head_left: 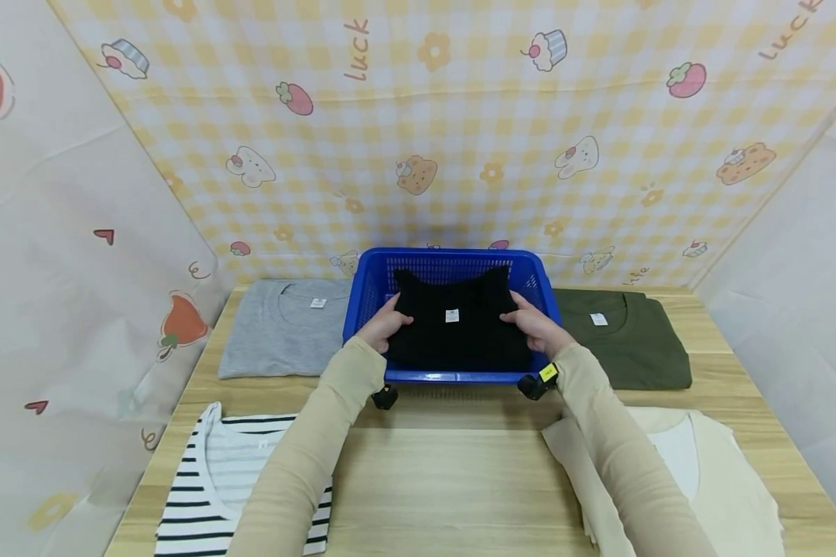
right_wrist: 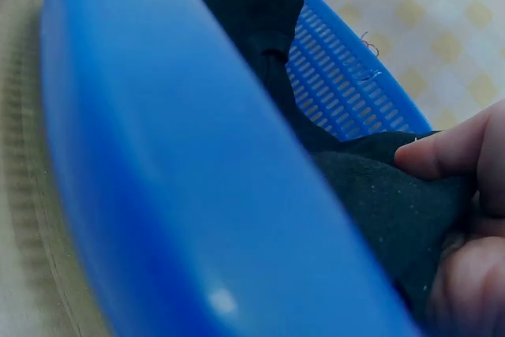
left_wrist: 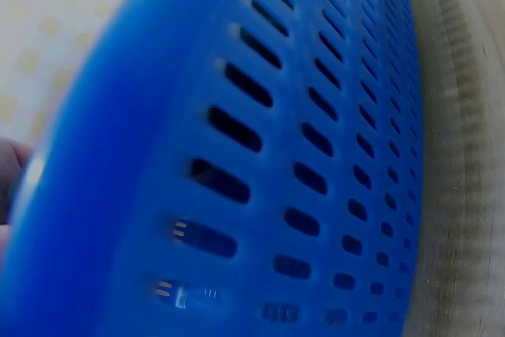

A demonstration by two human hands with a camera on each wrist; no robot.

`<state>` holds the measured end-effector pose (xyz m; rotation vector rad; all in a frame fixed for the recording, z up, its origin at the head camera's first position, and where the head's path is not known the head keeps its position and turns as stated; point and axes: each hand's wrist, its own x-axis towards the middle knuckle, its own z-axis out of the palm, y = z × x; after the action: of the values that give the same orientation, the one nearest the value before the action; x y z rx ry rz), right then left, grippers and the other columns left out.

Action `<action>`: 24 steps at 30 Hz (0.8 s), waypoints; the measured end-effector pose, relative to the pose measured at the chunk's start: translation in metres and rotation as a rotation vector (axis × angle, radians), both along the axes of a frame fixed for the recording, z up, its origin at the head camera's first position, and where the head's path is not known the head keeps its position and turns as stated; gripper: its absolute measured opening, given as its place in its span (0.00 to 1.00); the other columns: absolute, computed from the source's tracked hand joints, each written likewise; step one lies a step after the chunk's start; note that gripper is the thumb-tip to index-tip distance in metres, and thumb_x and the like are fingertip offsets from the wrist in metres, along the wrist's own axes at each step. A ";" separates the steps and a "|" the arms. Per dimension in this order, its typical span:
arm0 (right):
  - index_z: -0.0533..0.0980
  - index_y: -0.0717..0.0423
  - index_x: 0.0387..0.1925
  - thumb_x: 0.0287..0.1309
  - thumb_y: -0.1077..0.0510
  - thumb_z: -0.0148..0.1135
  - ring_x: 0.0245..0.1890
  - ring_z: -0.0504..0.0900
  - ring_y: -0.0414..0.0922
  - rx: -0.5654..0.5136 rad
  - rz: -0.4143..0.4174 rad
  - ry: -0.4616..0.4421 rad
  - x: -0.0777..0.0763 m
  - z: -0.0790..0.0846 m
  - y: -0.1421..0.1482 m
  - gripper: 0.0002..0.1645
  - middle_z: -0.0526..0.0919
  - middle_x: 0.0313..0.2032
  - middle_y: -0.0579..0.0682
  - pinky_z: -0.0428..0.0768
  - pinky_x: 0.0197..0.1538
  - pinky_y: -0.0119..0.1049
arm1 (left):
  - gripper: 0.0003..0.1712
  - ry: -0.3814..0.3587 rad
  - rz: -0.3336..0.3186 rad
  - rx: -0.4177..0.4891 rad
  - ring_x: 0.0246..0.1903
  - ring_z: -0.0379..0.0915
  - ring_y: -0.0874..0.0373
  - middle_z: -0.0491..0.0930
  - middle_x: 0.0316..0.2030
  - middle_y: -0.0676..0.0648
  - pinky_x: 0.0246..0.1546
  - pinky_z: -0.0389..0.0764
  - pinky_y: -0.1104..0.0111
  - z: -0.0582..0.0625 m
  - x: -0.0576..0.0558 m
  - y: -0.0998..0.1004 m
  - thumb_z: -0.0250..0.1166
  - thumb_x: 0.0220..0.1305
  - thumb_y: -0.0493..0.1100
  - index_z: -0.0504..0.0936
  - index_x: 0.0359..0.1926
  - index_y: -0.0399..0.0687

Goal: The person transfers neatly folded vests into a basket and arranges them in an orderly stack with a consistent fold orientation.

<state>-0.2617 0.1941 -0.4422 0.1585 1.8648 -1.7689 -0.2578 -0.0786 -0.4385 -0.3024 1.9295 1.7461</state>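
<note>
A folded black shirt (head_left: 460, 340) with a white neck label lies within the blue basket (head_left: 453, 377) at the back middle of the table. My left hand (head_left: 385, 323) holds its left side, thumb on top. On the opposite side my right hand (head_left: 538, 325) grips the shirt the same way. The right wrist view shows the thumb and curled fingers pinching the dark cloth (right_wrist: 387, 211) behind the basket rim (right_wrist: 213, 163). In the left wrist view the slotted basket wall (left_wrist: 316, 147) hides nearly all of the left hand (left_wrist: 9, 171).
A grey folded shirt (head_left: 265, 333) sits left of the basket, an olive green one (head_left: 641, 348) right of it. Nearer are a striped shirt (head_left: 195, 495) at left and a beige garment (head_left: 731, 487) at right, both partly under my sleeves. A patterned cloth (head_left: 418, 116) hangs behind.
</note>
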 end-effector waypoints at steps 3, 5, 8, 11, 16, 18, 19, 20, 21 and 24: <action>0.32 0.42 0.70 0.64 0.65 0.39 0.32 0.79 0.38 0.012 0.007 0.006 0.000 0.000 0.000 0.42 0.53 0.66 0.63 0.78 0.33 0.30 | 0.40 -0.015 -0.003 0.022 0.59 0.59 0.46 0.43 0.70 0.46 0.53 0.70 0.57 0.000 0.000 0.000 0.47 0.65 0.33 0.39 0.71 0.60; 0.33 0.43 0.70 0.64 0.66 0.39 0.33 0.78 0.37 0.007 0.012 0.008 0.000 0.000 -0.001 0.41 0.53 0.66 0.63 0.78 0.36 0.31 | 0.40 -0.025 -0.011 0.028 0.54 0.65 0.48 0.46 0.69 0.45 0.45 0.74 0.62 0.000 0.000 0.000 0.46 0.65 0.33 0.39 0.71 0.61; 0.33 0.43 0.70 0.64 0.64 0.41 0.18 0.70 0.35 0.097 0.031 0.012 -0.001 0.001 -0.001 0.42 0.44 0.69 0.61 0.72 0.24 0.27 | 0.40 -0.033 -0.024 0.052 0.45 0.69 0.51 0.49 0.68 0.44 0.33 0.76 0.67 0.002 0.001 0.001 0.45 0.66 0.33 0.38 0.71 0.61; 0.33 0.44 0.70 0.63 0.64 0.41 0.20 0.69 0.36 0.136 0.042 0.017 0.000 0.002 -0.002 0.42 0.35 0.70 0.58 0.69 0.23 0.25 | 0.40 -0.028 -0.034 0.039 0.49 0.67 0.50 0.45 0.69 0.44 0.35 0.75 0.67 0.003 0.002 0.002 0.46 0.65 0.33 0.38 0.71 0.60; 0.32 0.46 0.70 0.63 0.67 0.39 0.53 0.70 0.52 0.040 0.029 0.005 0.001 0.002 -0.005 0.42 0.43 0.69 0.59 0.75 0.46 0.33 | 0.40 -0.015 -0.039 -0.015 0.65 0.47 0.47 0.37 0.70 0.46 0.57 0.65 0.56 0.001 0.003 0.004 0.48 0.65 0.34 0.39 0.71 0.58; 0.32 0.46 0.70 0.63 0.67 0.39 0.60 0.62 0.56 0.027 0.027 -0.003 0.001 0.001 -0.006 0.42 0.42 0.69 0.59 0.71 0.55 0.40 | 0.40 -0.011 -0.044 -0.025 0.67 0.40 0.48 0.36 0.70 0.47 0.61 0.59 0.54 0.000 0.003 0.005 0.48 0.64 0.34 0.39 0.71 0.57; 0.32 0.47 0.70 0.63 0.67 0.40 0.64 0.56 0.57 0.041 0.030 -0.003 0.001 0.001 -0.006 0.42 0.39 0.70 0.58 0.66 0.59 0.43 | 0.40 -0.013 -0.047 -0.035 0.67 0.36 0.48 0.35 0.71 0.47 0.62 0.55 0.54 0.000 0.003 0.005 0.48 0.64 0.34 0.39 0.71 0.57; 0.32 0.48 0.70 0.62 0.67 0.40 0.66 0.50 0.56 0.058 0.031 0.000 0.001 0.001 -0.007 0.43 0.35 0.70 0.57 0.61 0.63 0.45 | 0.40 -0.017 -0.049 -0.043 0.68 0.34 0.48 0.34 0.71 0.47 0.63 0.53 0.53 -0.001 0.002 0.005 0.48 0.64 0.35 0.39 0.71 0.57; 0.32 0.48 0.70 0.62 0.67 0.41 0.67 0.44 0.56 0.065 0.032 -0.002 0.000 0.001 -0.007 0.43 0.32 0.70 0.56 0.55 0.65 0.48 | 0.41 -0.021 -0.050 -0.052 0.68 0.33 0.48 0.34 0.71 0.47 0.64 0.51 0.52 -0.001 0.002 0.005 0.49 0.64 0.35 0.39 0.71 0.57; 0.31 0.49 0.70 0.62 0.66 0.43 0.68 0.30 0.53 0.109 0.042 0.002 0.000 0.001 -0.006 0.44 0.24 0.69 0.54 0.44 0.67 0.49 | 0.41 -0.051 -0.050 -0.070 0.68 0.31 0.47 0.33 0.71 0.45 0.64 0.47 0.50 -0.002 0.002 0.004 0.49 0.64 0.36 0.38 0.71 0.56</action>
<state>-0.2616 0.1880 -0.4414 0.1581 1.9525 -1.6412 -0.2558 -0.0743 -0.4404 -0.3175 1.9482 1.6261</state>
